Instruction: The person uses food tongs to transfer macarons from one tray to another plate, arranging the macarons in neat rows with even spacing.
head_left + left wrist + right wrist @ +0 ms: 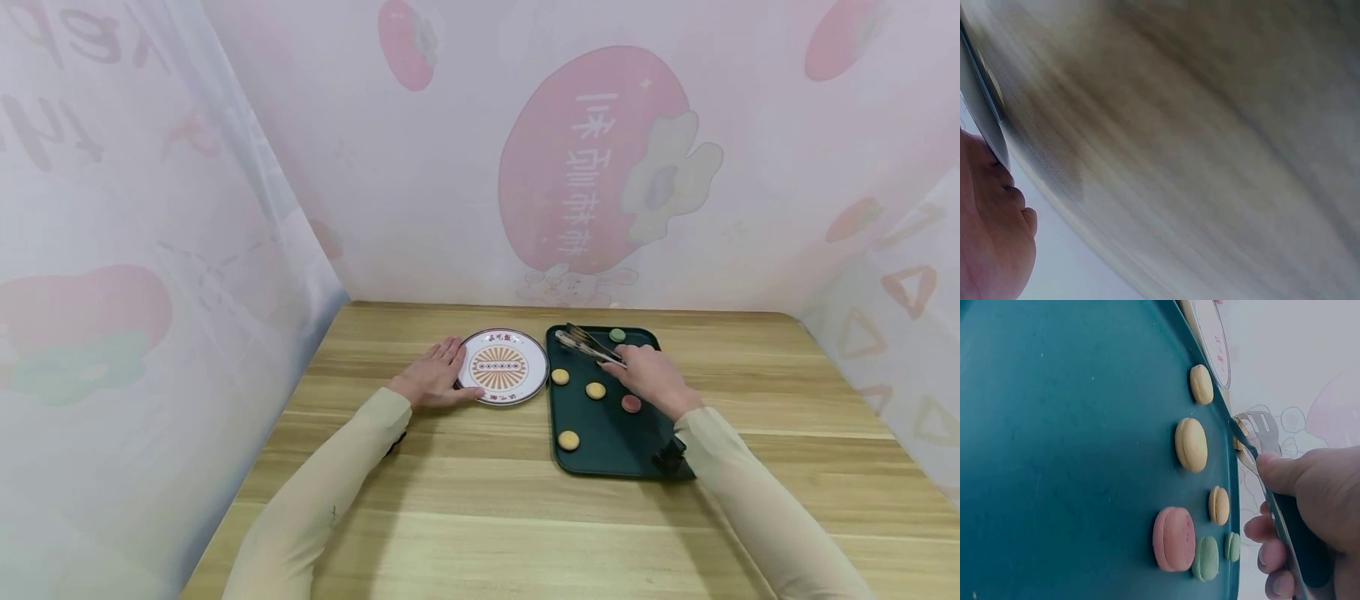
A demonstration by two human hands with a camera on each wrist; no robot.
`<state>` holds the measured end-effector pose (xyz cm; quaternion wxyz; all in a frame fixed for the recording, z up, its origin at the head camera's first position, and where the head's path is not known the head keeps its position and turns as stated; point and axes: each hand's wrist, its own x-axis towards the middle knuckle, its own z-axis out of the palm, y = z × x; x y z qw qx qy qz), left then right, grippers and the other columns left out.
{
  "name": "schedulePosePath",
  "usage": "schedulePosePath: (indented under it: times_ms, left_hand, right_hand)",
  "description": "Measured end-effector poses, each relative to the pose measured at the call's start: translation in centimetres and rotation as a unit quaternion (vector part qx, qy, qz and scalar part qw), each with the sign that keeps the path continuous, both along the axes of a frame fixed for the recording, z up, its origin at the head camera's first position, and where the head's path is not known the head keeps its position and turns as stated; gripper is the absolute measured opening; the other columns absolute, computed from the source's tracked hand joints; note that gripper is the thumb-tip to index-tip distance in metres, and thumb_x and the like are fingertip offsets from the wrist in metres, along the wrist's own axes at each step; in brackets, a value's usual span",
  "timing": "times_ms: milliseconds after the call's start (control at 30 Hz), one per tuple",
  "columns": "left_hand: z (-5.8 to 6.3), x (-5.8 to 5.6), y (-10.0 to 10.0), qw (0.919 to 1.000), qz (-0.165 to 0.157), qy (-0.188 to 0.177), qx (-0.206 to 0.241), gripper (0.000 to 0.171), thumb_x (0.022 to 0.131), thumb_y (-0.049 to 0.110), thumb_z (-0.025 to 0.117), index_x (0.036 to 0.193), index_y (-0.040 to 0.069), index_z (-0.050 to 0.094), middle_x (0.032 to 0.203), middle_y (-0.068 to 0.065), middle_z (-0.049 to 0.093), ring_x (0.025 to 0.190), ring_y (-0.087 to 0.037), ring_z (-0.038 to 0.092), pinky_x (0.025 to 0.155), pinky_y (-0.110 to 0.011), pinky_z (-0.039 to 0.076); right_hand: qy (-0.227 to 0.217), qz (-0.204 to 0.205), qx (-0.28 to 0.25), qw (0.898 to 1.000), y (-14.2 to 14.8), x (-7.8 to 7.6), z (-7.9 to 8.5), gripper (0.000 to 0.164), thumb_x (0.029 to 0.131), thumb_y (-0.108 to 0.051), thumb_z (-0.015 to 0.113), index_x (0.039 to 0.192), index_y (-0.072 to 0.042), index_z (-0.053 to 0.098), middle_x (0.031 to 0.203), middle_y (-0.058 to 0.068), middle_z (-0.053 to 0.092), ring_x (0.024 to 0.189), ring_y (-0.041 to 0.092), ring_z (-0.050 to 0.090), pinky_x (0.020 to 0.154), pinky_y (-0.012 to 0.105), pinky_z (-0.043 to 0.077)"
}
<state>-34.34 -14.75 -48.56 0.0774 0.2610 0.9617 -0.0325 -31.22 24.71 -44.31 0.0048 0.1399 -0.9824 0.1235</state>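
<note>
Right hand around tongs, above green tray

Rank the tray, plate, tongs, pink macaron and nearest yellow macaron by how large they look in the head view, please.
1. Tray
2. Plate
3. Tongs, partly covered by the right hand
4. Pink macaron and nearest yellow macaron: too alike to rank
</note>
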Motion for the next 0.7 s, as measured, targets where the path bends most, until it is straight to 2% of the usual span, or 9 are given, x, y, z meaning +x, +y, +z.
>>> schedulePosePath:
  times_ms: [167,333,533,700]
  left_hand:
    - [0.2,0.1,0.1,1.0,-0.002,0.001,-0.001,0.11,0.088,0.082,0.028,0.156,-0.003,0.012,0.165,-0.019,0.008,0.154,-0.033,0.007,0.126,-0.043,0.012]
    - [0.2,0.2,0.1,1.0,0.0,-0.004,-0.003,0.109,0.088,0.082,0.029,0.156,-0.002,0.011,0.165,-0.019,0.007,0.154,-0.032,0.006,0.126,-0.043,0.011]
    - [0.2,0.2,0.1,1.0,0.002,-0.005,0.001,0.109,0.088,0.081,0.029,0.156,-0.003,0.011,0.165,-0.019,0.007,0.154,-0.032,0.005,0.126,-0.043,0.011]
    - [0.2,0.1,0.1,1.0,0.0,-0.003,-0.001,0.109,0.088,0.081,0.028,0.156,-0.003,0.011,0.165,-0.019,0.007,0.154,-0.032,0.005,0.126,-0.043,0.011]
  right_hand:
    - [-0.009,0.005,-0.002,1.0,-0.7,-0.2,0.0,0.044,0.099,-0.039,0.057,0.12,-0.001,0.064,0.079,0.008,0.067,0.066,0.019,0.063,0.065,0.042,0.054]
    - [-0.023,-0.001,-0.001,1.0,-1.8,-0.4,0.1,0.046,0.099,-0.04,0.055,0.124,-0.002,0.062,0.083,0.01,0.067,0.068,0.021,0.063,0.064,0.041,0.053]
    - [-0.023,-0.003,-0.001,1.0,-3.0,-0.5,0.3,0.05,0.099,-0.042,0.056,0.129,-0.003,0.061,0.098,0.014,0.072,0.074,0.021,0.066,0.069,0.044,0.056]
    - [-0.03,0.001,-0.007,1.0,-3.9,-0.7,0.4,0.048,0.099,-0.042,0.056,0.127,-0.005,0.062,0.094,0.01,0.071,0.07,0.018,0.063,0.067,0.041,0.055]
